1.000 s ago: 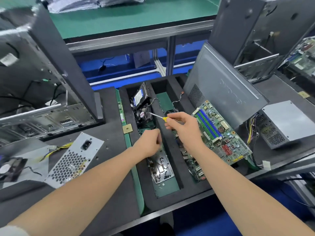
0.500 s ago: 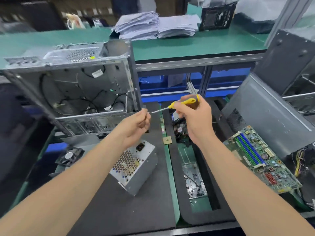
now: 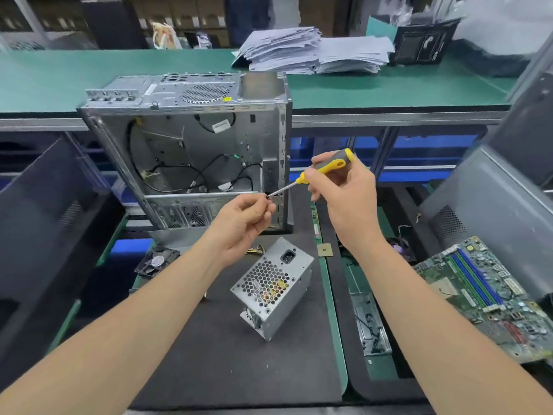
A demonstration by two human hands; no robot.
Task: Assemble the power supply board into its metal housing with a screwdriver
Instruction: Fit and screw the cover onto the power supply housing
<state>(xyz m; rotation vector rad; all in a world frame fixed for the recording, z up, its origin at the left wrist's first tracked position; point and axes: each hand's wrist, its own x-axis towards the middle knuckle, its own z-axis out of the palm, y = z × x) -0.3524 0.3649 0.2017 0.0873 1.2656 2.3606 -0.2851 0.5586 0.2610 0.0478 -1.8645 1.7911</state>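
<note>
While the silver perforated power supply box (image 3: 270,287) lies near me on the black mat (image 3: 209,360), my left hand (image 3: 239,223) pinches what is likely a small screw (image 3: 268,196) against the tip of the yellow-handled screwdriver (image 3: 326,169), which my right hand (image 3: 347,199) grips. Farther off stands the open grey metal case (image 3: 191,139).

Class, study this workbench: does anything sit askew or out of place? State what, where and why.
The silver perforated metal power supply box sits tilted on the black mat, propped on one edge rather than flat, outside the open grey metal case.
</note>
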